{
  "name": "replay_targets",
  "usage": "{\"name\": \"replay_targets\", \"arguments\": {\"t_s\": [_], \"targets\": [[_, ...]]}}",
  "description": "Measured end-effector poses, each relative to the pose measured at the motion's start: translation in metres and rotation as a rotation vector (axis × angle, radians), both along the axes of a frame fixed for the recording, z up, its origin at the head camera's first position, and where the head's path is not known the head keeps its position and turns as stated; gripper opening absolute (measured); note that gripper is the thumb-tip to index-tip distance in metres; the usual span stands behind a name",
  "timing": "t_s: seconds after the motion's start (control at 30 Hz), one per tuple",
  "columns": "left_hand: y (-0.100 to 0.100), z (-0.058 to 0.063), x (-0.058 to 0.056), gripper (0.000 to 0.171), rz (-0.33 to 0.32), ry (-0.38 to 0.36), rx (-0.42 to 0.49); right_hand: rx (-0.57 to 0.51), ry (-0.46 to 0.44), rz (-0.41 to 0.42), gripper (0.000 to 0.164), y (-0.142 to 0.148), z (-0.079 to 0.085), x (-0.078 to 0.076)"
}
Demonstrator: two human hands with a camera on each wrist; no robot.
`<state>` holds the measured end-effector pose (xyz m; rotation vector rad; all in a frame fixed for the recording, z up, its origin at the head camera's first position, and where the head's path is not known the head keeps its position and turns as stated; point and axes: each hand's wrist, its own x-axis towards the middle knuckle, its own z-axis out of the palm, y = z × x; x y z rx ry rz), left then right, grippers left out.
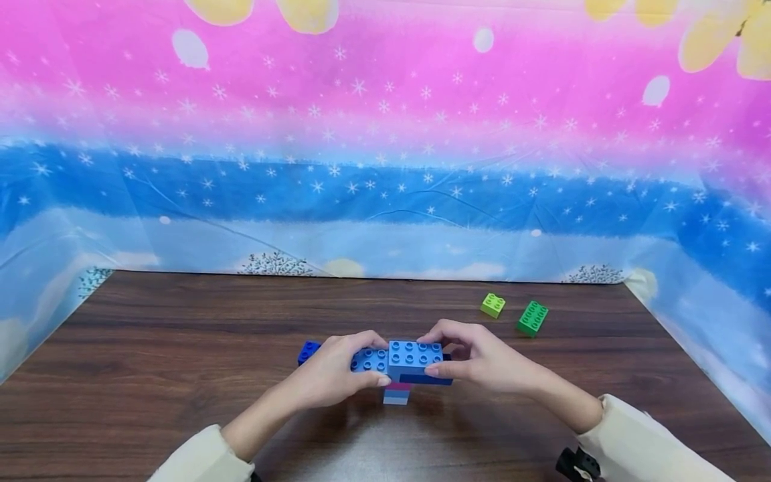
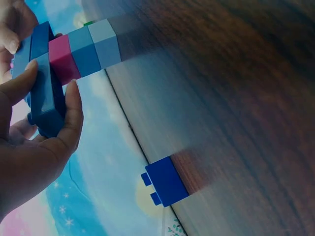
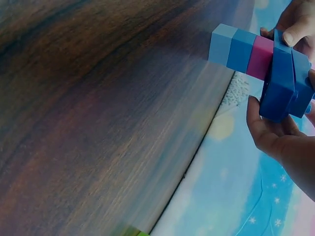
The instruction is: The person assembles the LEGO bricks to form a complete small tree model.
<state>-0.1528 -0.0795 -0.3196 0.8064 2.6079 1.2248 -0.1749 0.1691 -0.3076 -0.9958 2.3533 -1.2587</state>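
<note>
A stack of toy building bricks stands on the table: a pale blue brick [image 2: 105, 44] at the bottom, a blue brick [image 2: 85, 50], then a pink brick [image 2: 63, 60]. Two longer bricks lie side by side across the top, a blue one [image 1: 369, 361] at left and a dark blue one [image 1: 430, 379] at right. My left hand [image 1: 325, 375] grips the left one between thumb and fingers. With my right hand [image 1: 490, 358] I pinch a light blue eight-stud brick [image 1: 400, 371] on top of the dark blue one; a thin, slanted gap shows between them in the right wrist view.
A separate dark blue brick [image 1: 309, 350] stands behind my left hand. Farther back on the right lie a lime brick [image 1: 492, 306] and a green brick [image 1: 533, 318] on the brown wooden table [image 1: 181, 348]. A printed cloth [image 1: 385, 194] hangs around the table's back and sides.
</note>
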Motion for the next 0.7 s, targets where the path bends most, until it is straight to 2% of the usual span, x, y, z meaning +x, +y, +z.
{"name": "replay_targets", "arguments": {"t_s": [0.13, 0.4, 0.7], "targets": [[-0.0002, -0.0002, -0.0003, 0.044, -0.016, -0.024, 0.002, -0.005, 0.000, -0.003, 0.026, -0.0001, 0.0002, -0.0002], [0.0001, 0.0026, -0.0001, 0.034, -0.023, -0.048, 0.013, -0.009, 0.000, -0.013, 0.027, -0.0002, 0.0008, -0.0005], [0.0008, 0.0043, -0.0001, 0.034, -0.033, -0.088, 0.044, -0.011, 0.018, -0.011, 0.028, 0.0007, 0.0002, -0.0003]]}}
